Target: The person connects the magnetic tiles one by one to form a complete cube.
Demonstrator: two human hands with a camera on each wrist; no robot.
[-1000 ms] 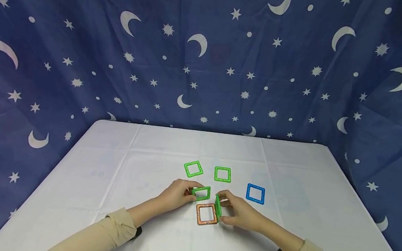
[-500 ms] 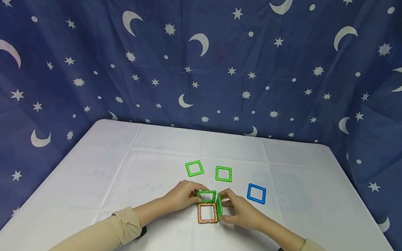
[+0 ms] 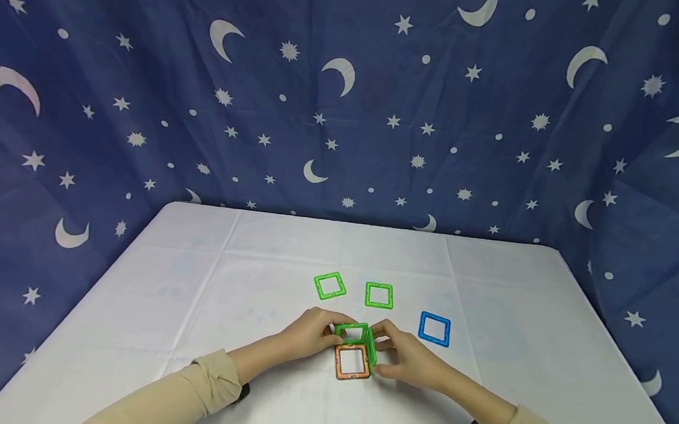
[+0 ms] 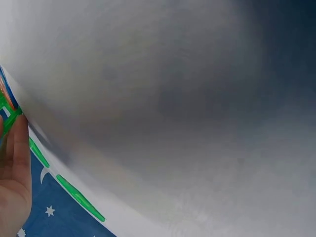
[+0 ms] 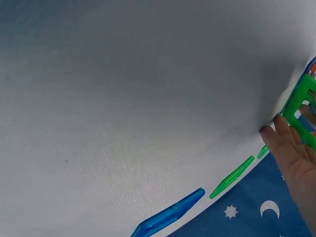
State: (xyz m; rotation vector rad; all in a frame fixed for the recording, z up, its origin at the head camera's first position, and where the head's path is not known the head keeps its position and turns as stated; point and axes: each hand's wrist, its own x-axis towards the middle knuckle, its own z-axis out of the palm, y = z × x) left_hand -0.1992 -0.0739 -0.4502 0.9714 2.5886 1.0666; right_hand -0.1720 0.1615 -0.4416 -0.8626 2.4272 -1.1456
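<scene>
Across the white table (image 3: pixel 270 246), left hand (image 3: pixel 309 332) and right hand (image 3: pixel 405 358) face off!
Left pinches the far green frame (image 3: pixel 352 325), right grips the side green frame (image 3: pixel 372 349) by its ends, both roughly upright, seeming to touch at a corner between the hands; at their feet lies the orange frame (image 3: pixel 352 377), flat, square, no long axis, neither hand clearly nearer.

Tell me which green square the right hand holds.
The standing green square along the right edge of the orange square; the left hand holds another green square, and two more green squares lie flat.
</scene>
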